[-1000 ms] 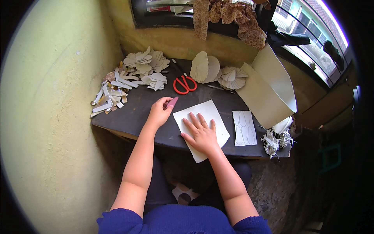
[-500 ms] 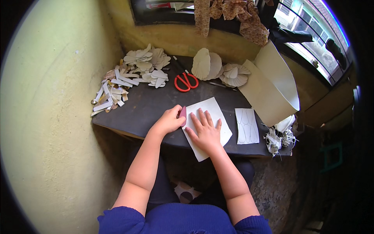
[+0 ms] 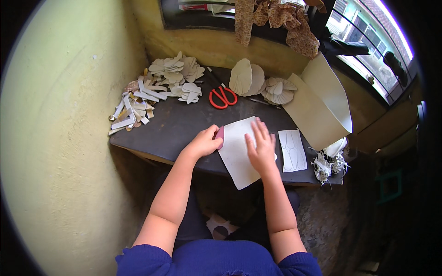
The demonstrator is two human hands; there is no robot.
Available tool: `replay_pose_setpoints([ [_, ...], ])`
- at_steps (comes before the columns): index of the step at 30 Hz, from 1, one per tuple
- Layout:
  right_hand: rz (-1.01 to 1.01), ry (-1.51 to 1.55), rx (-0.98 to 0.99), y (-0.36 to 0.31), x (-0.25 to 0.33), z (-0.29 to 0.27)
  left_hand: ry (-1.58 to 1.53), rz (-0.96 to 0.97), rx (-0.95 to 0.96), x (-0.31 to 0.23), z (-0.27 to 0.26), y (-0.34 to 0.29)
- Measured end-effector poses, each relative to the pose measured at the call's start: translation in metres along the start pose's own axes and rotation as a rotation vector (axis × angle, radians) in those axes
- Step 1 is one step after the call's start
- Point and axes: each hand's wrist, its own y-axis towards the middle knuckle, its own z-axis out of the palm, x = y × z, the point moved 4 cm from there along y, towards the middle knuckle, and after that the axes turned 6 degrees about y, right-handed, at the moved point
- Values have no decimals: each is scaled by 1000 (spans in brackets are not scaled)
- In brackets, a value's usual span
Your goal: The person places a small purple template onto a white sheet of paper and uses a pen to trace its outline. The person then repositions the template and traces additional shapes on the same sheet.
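Observation:
A white sheet (image 3: pixel 237 146) with angled edges lies at the table's front, one corner hanging past the edge. At its left side, my left hand (image 3: pixel 205 142) is closed on a small mauve flat piece (image 3: pixel 220 136), whose far end stands up beside the sheet; its full outline is hidden by my fingers. My right hand (image 3: pixel 262 149) is over the sheet's right edge, fingers stretched out and slightly blurred; I cannot tell whether it touches. To the right lies a smaller white piece (image 3: pixel 292 151) with petal outlines drawn on it.
Red-handled scissors (image 3: pixel 223 97) and a pen (image 3: pixel 258 100) lie farther back. White strips (image 3: pixel 133 108), petal-shaped cutouts (image 3: pixel 172 73) and shell-like stacks (image 3: pixel 279 89) line the rear. A curled large sheet (image 3: pixel 317 110) and shredded scraps (image 3: pixel 330 163) occupy the right side.
My right hand has shifted right and lifted from lying flat on the middle of the sheet. My left hand keeps its grip on the mauve piece.

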Motion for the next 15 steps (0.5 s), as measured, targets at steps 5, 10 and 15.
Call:
replay_pose_setpoints([
  [5, 197, 890, 220, -2, 26, 27, -10, -79, 38, -9, -2, 0],
  [10, -154, -4, 316, -11, 22, 38, -26, -73, 7, 4, -3, 2],
  [15, -232, -256, 397, -25, 13, 40, -23, -92, 4, -1, -2, 3],
])
